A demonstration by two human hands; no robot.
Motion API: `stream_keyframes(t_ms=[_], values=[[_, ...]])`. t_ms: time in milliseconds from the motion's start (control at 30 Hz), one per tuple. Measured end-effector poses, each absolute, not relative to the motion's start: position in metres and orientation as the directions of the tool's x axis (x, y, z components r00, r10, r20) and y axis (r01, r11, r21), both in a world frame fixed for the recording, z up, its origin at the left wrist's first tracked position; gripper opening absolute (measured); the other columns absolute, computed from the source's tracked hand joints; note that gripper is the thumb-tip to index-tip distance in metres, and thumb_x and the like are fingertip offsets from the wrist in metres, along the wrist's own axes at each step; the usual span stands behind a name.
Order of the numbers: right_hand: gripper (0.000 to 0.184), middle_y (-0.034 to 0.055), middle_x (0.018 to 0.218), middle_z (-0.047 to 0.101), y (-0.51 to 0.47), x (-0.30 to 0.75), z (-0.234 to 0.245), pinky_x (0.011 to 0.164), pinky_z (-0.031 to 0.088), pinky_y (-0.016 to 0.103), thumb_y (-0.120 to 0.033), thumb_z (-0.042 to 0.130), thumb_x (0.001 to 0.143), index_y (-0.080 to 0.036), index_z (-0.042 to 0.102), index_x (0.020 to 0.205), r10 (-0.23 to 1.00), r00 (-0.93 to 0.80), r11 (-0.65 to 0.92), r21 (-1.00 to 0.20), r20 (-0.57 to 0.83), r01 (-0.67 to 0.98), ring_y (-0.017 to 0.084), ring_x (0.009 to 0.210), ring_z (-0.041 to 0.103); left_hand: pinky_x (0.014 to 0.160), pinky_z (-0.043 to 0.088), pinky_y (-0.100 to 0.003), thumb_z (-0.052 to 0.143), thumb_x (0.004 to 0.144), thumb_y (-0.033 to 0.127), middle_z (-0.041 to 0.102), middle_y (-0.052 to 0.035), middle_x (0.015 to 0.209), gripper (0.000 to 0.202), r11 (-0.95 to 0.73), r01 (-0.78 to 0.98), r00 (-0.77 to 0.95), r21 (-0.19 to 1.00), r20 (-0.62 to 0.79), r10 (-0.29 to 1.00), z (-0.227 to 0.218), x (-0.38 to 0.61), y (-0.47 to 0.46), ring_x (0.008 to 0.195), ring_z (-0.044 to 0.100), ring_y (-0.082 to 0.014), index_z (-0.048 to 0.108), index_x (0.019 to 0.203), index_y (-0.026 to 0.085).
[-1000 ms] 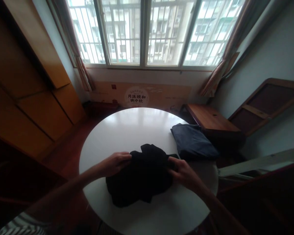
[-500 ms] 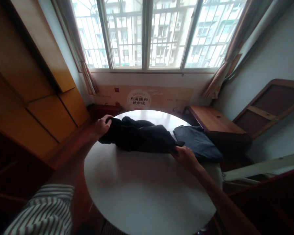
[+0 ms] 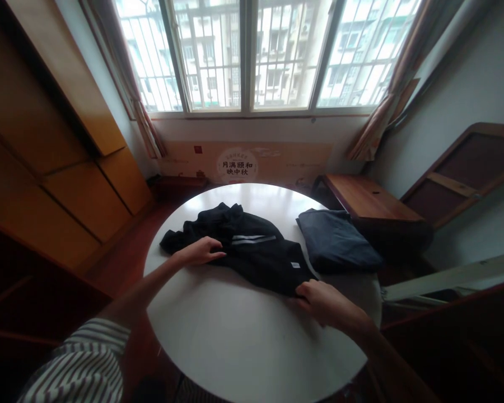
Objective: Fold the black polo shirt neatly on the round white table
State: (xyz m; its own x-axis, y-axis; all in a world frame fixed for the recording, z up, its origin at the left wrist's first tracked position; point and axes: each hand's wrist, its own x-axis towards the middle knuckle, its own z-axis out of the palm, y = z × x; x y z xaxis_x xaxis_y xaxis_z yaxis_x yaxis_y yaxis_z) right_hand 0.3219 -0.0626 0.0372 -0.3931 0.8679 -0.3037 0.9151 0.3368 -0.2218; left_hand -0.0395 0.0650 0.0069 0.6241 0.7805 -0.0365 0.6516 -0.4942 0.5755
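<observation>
A black garment (image 3: 243, 249) with a pale stripe and a small white label lies spread across the middle of the round white table (image 3: 243, 341). My left hand (image 3: 201, 250) rests on its near left edge, fingers pinching the cloth. My right hand (image 3: 321, 301) grips the garment's near right corner at the table's right side. A folded dark blue garment (image 3: 336, 240) lies just beyond, at the right rim.
A wooden bench (image 3: 369, 204) stands behind the table at the right, next to a leaning framed panel (image 3: 470, 173). Wooden cabinets (image 3: 59, 184) line the left wall. A wide barred window (image 3: 252, 56) with curtains is ahead, with a printed cardboard sheet (image 3: 239, 163) below it.
The garment was bunched near me, then lifted and stretched out toward the far side. Now it lies spread flat, and both hands have come back down onto its near edge.
</observation>
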Motion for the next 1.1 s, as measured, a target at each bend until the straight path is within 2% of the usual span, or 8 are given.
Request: stream_keyframes(t_ms=[167, 367, 467, 600, 800, 933, 1000, 1100], values=[[0.025, 0.0014, 0.052, 0.063, -0.072, 0.336, 0.057, 0.051, 0.035, 0.022, -0.034, 0.058, 0.089, -0.018, 0.067, 0.072, 0.802, -0.379, 0.27, -0.286, -0.462, 0.92, 0.016, 0.051, 0.063, 0.056, 0.04, -0.023, 0.047, 0.089, 0.068, 0.058, -0.0017, 0.062, 0.06, -0.297, 0.59, 0.697, 0.751, -0.287, 0.657, 0.02, -0.037, 0.054, 0.058, 0.054, -0.0131, 0.069, 0.076, 0.014], [0.029, 0.0039, 0.073, 0.067, -0.06, 0.333, 0.053, 0.061, 0.044, 0.029, -0.049, 0.067, 0.084, -0.021, 0.067, 0.087, 0.952, -0.305, 0.29, -0.274, -0.011, 0.917, 0.022, 0.068, 0.065, 0.081, 0.049, -0.029, 0.079, 0.071, 0.051, 0.066, -0.0081, 0.109, 0.066, -0.407, 0.673, 0.655, 0.617, -0.242, 0.716, 0.016, -0.015, 0.019, 0.099, 0.063, -0.0239, 0.062, 0.126, 0.02], [0.033, 0.01, 0.096, 0.066, -0.053, 0.324, 0.039, 0.079, 0.051, 0.037, -0.045, 0.071, 0.083, -0.018, 0.064, 0.101, 0.91, -0.358, 0.41, -0.322, 0.21, 0.853, 0.026, 0.09, 0.065, 0.08, 0.049, -0.028, 0.07, 0.083, 0.034, 0.063, -0.006, 0.1, 0.031, -0.545, 0.622, 0.708, 0.562, -0.105, 0.699, 0.016, -0.002, 0.001, 0.094, 0.061, -0.0206, 0.064, 0.109, 0.018], [0.085, 0.0196, 0.139, 0.047, -0.047, 0.314, 0.015, 0.103, 0.042, 0.05, -0.027, 0.077, 0.072, -0.018, 0.037, 0.147, 0.817, -0.48, 0.563, -0.258, 0.321, 0.785, 0.036, 0.13, 0.044, 0.07, 0.049, -0.024, 0.046, 0.092, 0.011, 0.06, -0.0077, 0.1, 0.015, -0.771, 0.342, 0.84, 0.537, 0.193, 0.508, 0.033, 0.009, -0.031, 0.076, 0.058, -0.0128, 0.057, 0.084, 0.017], [0.086, 0.0163, 0.118, 0.062, -0.052, 0.31, 0.009, 0.092, 0.047, 0.042, -0.004, 0.056, 0.074, -0.011, 0.026, 0.154, 0.856, -0.508, 0.511, -0.295, 0.093, 0.807, 0.028, 0.104, 0.061, 0.087, 0.051, -0.03, 0.046, 0.093, 0.009, 0.064, -0.0072, 0.09, 0.021, -0.911, 0.0, 0.93, 0.412, 0.335, 0.151, 0.033, 0.007, -0.081, 0.09, 0.061, -0.0171, 0.056, 0.078, 0.019], [0.06, 0.0145, 0.119, 0.066, -0.063, 0.318, 0.024, 0.091, 0.049, 0.039, -0.018, 0.069, 0.074, -0.016, 0.059, 0.134, 0.826, -0.551, 0.484, -0.35, -0.118, 0.802, 0.03, 0.106, 0.064, 0.08, 0.053, -0.029, 0.055, 0.089, 0.013, 0.062, -0.0096, 0.108, 0.016, -0.791, 0.335, 0.801, 0.512, 0.288, 0.525, 0.014, -0.007, -0.089, 0.088, 0.062, -0.0168, 0.055, 0.104, 0.02], [0.054, 0.0142, 0.113, 0.07, -0.068, 0.322, 0.032, 0.09, 0.05, 0.041, -0.034, 0.076, 0.074, -0.018, 0.067, 0.125, 0.796, -0.566, 0.467, -0.378, -0.213, 0.799, 0.033, 0.104, 0.066, 0.08, 0.055, -0.032, 0.069, 0.083, 0.021, 0.061, -0.0107, 0.116, 0.053, -0.634, 0.5, 0.649, 0.589, 0.23, 0.725, 0.01, -0.014, -0.087, 0.091, 0.064, -0.019, 0.043, 0.129, 0.022], [0.064, 0.0153, 0.11, 0.072, -0.071, 0.318, 0.041, 0.091, 0.05, 0.045, -0.049, 0.078, 0.073, -0.018, 0.065, 0.127, 0.774, -0.58, 0.455, -0.414, -0.254, 0.788, 0.034, 0.104, 0.066, 0.081, 0.054, -0.03, 0.054, 0.092, 0.014, 0.066, -0.0067, 0.115, 0.057, -0.643, 0.475, 0.693, 0.601, 0.195, 0.694, 0.018, -0.017, -0.088, 0.092, 0.067, -0.0173, 0.032, 0.143, 0.027]])
